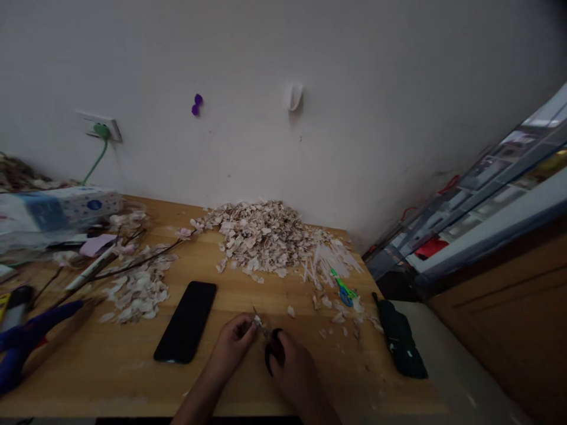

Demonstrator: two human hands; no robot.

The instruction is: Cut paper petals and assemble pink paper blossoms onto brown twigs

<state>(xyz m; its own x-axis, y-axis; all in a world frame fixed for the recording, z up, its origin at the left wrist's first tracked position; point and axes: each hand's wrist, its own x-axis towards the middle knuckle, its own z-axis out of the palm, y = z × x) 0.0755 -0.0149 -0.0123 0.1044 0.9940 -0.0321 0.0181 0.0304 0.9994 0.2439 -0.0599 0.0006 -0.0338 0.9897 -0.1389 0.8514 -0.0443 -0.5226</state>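
Near the front of the wooden table [248, 389], my left hand [234, 342] pinches a small white piece [257, 320]; a thin dark tip sticks up beside it. What exactly the piece is, I cannot make out. Just to the right, my right hand [295, 369] is closed around the black handles of a pair of scissors [270, 354]. Their blades point up and left towards the fingertips of my left hand. A loose pale petal [291, 311] lies on the wood a little beyond both hands.
Against the wall rises a big heap of pale petals [261, 236]. White strips [330, 260] and green-blue scissors [344, 293] lie to its right. A phone [186, 321], a smaller petal pile [142, 292], a flowering branch [137, 264] and a blue-purple tool [33, 333] occupy the left; a dark folded umbrella [401, 339], the right edge.
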